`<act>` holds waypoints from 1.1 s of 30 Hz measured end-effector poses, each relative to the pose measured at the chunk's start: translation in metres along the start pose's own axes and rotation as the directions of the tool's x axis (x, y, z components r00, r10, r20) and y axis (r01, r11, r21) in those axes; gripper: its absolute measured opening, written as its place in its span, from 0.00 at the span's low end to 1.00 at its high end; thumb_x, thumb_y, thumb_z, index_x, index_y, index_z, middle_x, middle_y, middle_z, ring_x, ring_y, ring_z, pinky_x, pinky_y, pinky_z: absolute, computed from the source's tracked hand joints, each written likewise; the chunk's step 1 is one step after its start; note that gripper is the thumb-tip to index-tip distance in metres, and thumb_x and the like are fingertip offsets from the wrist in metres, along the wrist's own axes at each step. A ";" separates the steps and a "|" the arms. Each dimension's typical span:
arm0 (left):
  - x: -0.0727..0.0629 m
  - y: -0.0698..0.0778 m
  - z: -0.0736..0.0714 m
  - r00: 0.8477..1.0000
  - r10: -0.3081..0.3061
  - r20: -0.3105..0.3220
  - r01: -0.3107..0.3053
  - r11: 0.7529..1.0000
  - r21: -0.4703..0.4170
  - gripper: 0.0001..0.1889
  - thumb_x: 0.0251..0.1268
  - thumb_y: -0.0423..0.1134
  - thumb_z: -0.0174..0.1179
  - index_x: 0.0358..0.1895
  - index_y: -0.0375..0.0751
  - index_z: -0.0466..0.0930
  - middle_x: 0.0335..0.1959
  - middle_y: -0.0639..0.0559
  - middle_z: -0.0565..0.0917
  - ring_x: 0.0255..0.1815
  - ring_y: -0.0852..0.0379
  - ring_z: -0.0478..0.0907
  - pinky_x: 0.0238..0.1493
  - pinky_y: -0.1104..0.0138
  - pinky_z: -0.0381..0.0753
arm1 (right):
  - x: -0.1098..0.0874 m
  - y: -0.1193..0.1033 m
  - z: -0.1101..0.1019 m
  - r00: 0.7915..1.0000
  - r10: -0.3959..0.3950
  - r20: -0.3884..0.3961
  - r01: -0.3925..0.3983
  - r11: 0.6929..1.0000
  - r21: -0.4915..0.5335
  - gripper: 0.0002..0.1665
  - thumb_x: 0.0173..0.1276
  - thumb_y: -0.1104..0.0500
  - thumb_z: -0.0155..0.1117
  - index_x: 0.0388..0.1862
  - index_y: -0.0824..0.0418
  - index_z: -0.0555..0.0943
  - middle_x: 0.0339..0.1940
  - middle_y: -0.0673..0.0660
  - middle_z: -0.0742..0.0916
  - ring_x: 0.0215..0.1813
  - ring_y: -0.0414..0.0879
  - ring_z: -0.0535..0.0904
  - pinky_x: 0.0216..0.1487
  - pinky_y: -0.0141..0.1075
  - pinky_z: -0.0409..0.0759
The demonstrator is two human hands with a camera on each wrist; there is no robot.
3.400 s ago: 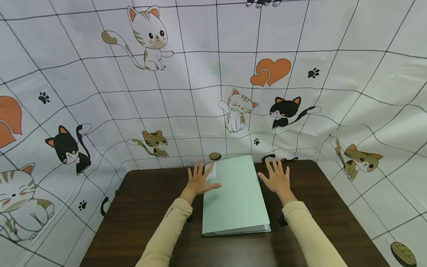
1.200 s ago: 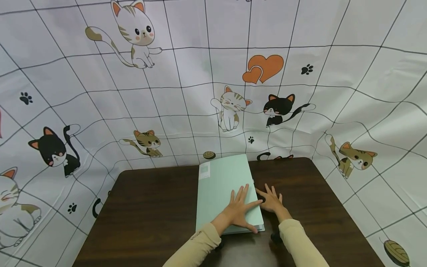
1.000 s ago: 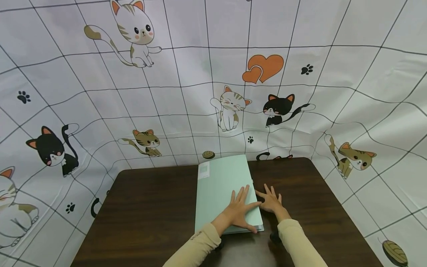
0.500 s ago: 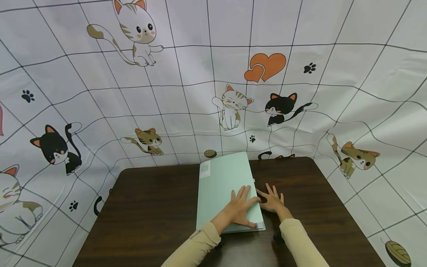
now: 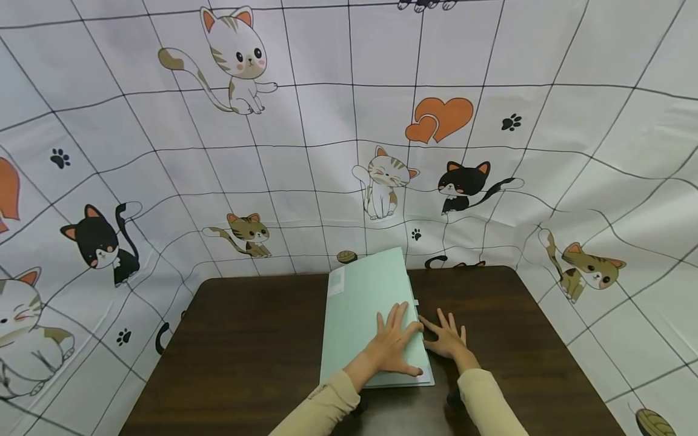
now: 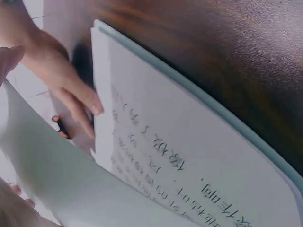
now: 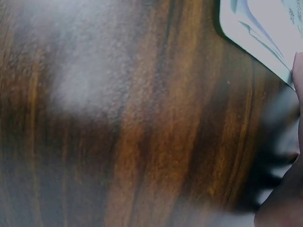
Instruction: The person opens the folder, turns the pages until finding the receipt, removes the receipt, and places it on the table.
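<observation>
A pale green folder lies on the dark wooden table, a white label near its far left corner. My left hand spreads over the cover's right part, thumb and a finger hooked at its edges, and holds the cover raised. Under it, in the left wrist view, shows a white page with rows of handwriting above the lower cover. My right hand rests beside the folder's right edge, fingers extended, fingertips right at the edge of the sheets. In the right wrist view, only the folder's corner shows.
The brown tabletop extends on both sides of the folder. A white grid-patterned cloth with printed cats, hearts and paw marks hangs behind and around the table. Cream sleeves cover both forearms.
Earlier both hands hovered apart, open, at the folder's two sides. The left hand moved across to the right edge, and the cover now stands raised there; the right hand came nearer the folder.
</observation>
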State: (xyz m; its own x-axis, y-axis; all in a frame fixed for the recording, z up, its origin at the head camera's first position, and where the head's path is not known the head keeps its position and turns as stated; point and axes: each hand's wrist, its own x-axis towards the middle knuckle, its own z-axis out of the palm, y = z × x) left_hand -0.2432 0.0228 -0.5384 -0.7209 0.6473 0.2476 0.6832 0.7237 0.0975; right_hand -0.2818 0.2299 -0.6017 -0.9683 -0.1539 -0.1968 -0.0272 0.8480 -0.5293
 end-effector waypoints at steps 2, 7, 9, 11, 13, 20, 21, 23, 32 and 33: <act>0.000 -0.001 -0.003 1.000 -0.003 -0.018 0.003 1.000 -0.013 0.44 0.38 0.68 0.73 0.59 0.56 0.65 0.75 0.34 0.55 0.74 0.35 0.59 0.58 0.33 0.70 | 0.001 0.000 0.000 1.000 0.001 -0.002 -0.001 1.000 0.002 0.41 0.66 0.43 0.63 0.75 0.48 0.63 0.80 0.69 0.49 0.79 0.73 0.36 0.71 0.72 0.30; -0.002 -0.003 -0.007 1.000 -0.015 -0.001 0.015 0.997 -0.077 0.43 0.39 0.66 0.73 0.59 0.56 0.64 0.76 0.34 0.53 0.76 0.33 0.56 0.60 0.31 0.68 | 0.001 0.001 0.001 1.000 0.004 -0.008 -0.004 1.000 0.013 0.42 0.65 0.40 0.63 0.75 0.47 0.63 0.81 0.68 0.48 0.79 0.72 0.35 0.70 0.72 0.30; -0.002 -0.004 -0.008 1.000 -0.006 -0.003 0.005 0.996 -0.084 0.42 0.40 0.66 0.73 0.59 0.55 0.63 0.76 0.34 0.52 0.76 0.32 0.55 0.59 0.31 0.68 | 0.000 0.001 0.001 1.000 0.015 -0.013 -0.014 1.000 0.021 0.43 0.64 0.39 0.63 0.76 0.47 0.63 0.81 0.68 0.48 0.79 0.73 0.34 0.70 0.73 0.29; -0.001 -0.005 -0.010 1.000 0.001 -0.017 -0.003 0.995 -0.101 0.42 0.41 0.65 0.73 0.59 0.54 0.63 0.76 0.33 0.53 0.75 0.32 0.56 0.58 0.31 0.69 | -0.001 0.002 0.001 1.000 0.027 -0.012 -0.026 0.999 0.035 0.43 0.64 0.40 0.64 0.76 0.48 0.63 0.81 0.68 0.47 0.79 0.73 0.34 0.70 0.73 0.29; -0.001 -0.006 -0.014 0.999 -0.007 -0.039 0.001 0.990 -0.139 0.42 0.41 0.63 0.74 0.59 0.53 0.64 0.76 0.32 0.53 0.75 0.31 0.56 0.57 0.30 0.69 | -0.002 0.003 0.002 0.999 0.033 -0.004 -0.033 0.998 0.047 0.44 0.64 0.40 0.64 0.76 0.48 0.62 0.81 0.68 0.46 0.79 0.73 0.33 0.70 0.73 0.27; -0.011 -0.017 -0.033 0.988 -0.093 -0.126 0.044 0.936 -0.349 0.40 0.41 0.57 0.77 0.56 0.51 0.64 0.78 0.33 0.48 0.77 0.29 0.48 0.58 0.25 0.61 | 0.001 0.002 0.002 1.000 0.020 0.005 -0.020 0.998 0.053 0.47 0.62 0.34 0.63 0.76 0.47 0.62 0.81 0.68 0.44 0.79 0.72 0.31 0.70 0.71 0.26; -0.013 -0.019 -0.035 0.985 -0.097 -0.140 0.041 0.932 -0.360 0.40 0.41 0.57 0.77 0.56 0.51 0.64 0.77 0.33 0.48 0.77 0.29 0.48 0.58 0.25 0.61 | 0.001 0.002 0.002 1.000 0.020 0.006 -0.021 0.998 0.053 0.48 0.61 0.34 0.64 0.76 0.47 0.62 0.81 0.68 0.44 0.79 0.72 0.31 0.70 0.71 0.25; -0.016 -0.021 -0.039 0.981 -0.103 -0.162 0.033 0.922 -0.386 0.40 0.41 0.56 0.77 0.56 0.50 0.64 0.78 0.33 0.47 0.77 0.29 0.48 0.58 0.25 0.61 | 0.002 0.002 0.002 1.000 0.024 -0.001 -0.024 0.998 0.054 0.48 0.61 0.34 0.65 0.76 0.48 0.62 0.81 0.68 0.44 0.79 0.72 0.31 0.70 0.71 0.25; -0.032 -0.036 -0.058 0.946 -0.172 -0.275 0.019 0.876 -0.482 0.42 0.39 0.52 0.78 0.58 0.43 0.65 0.77 0.29 0.47 0.74 0.27 0.53 0.60 0.31 0.67 | 0.001 0.001 0.005 0.999 0.037 -0.028 -0.035 0.997 0.062 0.48 0.59 0.34 0.65 0.75 0.47 0.63 0.81 0.68 0.45 0.79 0.71 0.32 0.70 0.72 0.27; -0.034 -0.038 -0.060 0.941 -0.178 -0.288 0.015 0.871 -0.490 0.42 0.39 0.51 0.78 0.57 0.43 0.64 0.77 0.29 0.47 0.74 0.27 0.53 0.59 0.32 0.68 | 0.001 0.001 0.007 0.999 0.035 -0.029 -0.033 0.997 0.066 0.48 0.59 0.33 0.65 0.76 0.48 0.63 0.81 0.68 0.45 0.79 0.71 0.32 0.70 0.72 0.27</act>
State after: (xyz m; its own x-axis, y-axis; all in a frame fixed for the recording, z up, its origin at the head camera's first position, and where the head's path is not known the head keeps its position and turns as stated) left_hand -0.2373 -0.0410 -0.4932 -0.7669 0.4111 0.4928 0.6412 0.5231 0.5614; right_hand -0.2815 0.2272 -0.6079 -0.9754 -0.1097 -0.1914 0.0211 0.8174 -0.5757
